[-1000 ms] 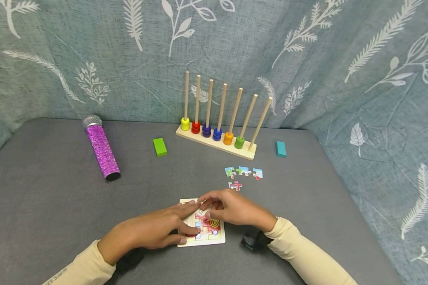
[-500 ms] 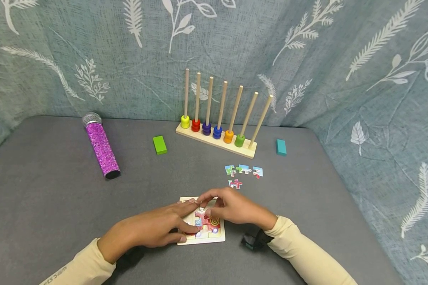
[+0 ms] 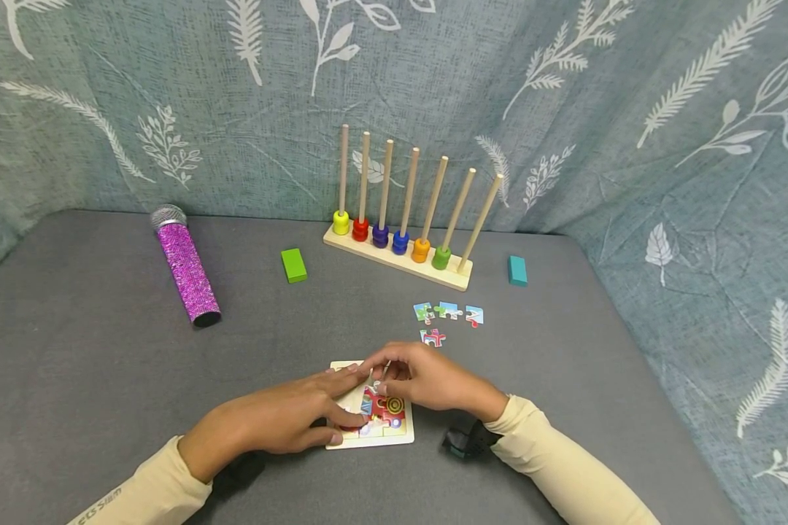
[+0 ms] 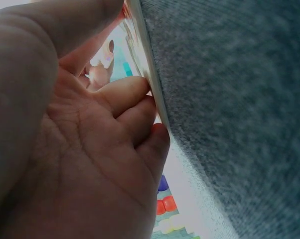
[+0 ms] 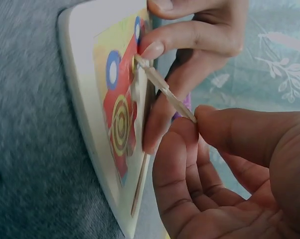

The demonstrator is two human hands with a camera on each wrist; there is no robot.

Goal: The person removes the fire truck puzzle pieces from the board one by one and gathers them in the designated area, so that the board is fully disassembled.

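A small wooden jigsaw board [image 3: 394, 439] with a red-and-yellow picture lies flat on the table's near side. My left hand [image 3: 289, 414] rests across its left part, fingers extended over the surface and thumb at the near edge. My right hand [image 3: 427, 375] is over the board's far right part and pinches a jigsaw piece [image 5: 167, 90] between thumb and fingers. In the right wrist view this piece is seen edge-on, tilted, its lower end close to the fitted pieces and a left fingertip. The left wrist view shows the left palm, fingertips at the board's edge.
Several loose jigsaw pieces [image 3: 448, 311] lie beyond the right hand. Farther back stands a wooden peg rack [image 3: 397, 265] with coloured beads. A green block [image 3: 294, 265], a teal block [image 3: 517, 270] and a purple glittery microphone [image 3: 189, 273] lie around on the grey table [image 3: 105, 350].
The pinched jigsaw piece has tilted up more steeply, and the right thumb has shifted slightly away from me. The left hand stays in place on the board.
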